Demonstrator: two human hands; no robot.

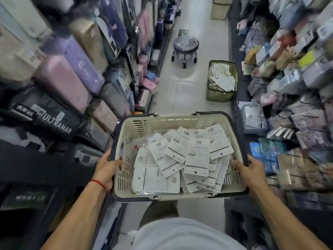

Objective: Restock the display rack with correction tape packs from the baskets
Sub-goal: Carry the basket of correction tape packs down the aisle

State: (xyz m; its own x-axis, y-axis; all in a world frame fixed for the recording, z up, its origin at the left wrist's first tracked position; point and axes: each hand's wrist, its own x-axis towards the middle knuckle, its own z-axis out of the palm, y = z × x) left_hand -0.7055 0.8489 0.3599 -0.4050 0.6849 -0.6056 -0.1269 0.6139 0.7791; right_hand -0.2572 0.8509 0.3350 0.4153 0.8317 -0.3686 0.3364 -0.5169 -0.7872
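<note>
I carry a cream plastic basket (158, 123) with a dark rim in front of my waist, above the aisle floor. Inside it lie several white correction tape packs (196, 156), backs up, with barcodes showing. My left hand (106, 168) grips the basket's left rim, thumb curled over the edge. On the opposite rim, my right hand (250, 170) holds the same way. A second, green basket (219, 95) with more white packs stands on the floor further down the aisle, against the right-hand display rack (288, 83).
Shelves of pencil cases and bags (72, 74) line the left side of the narrow aisle. A small round stool on castors (185, 46) stands on the floor ahead. Cardboard boxes (220, 8) sit at the far end. Pale tiled floor (180, 91) runs between the racks.
</note>
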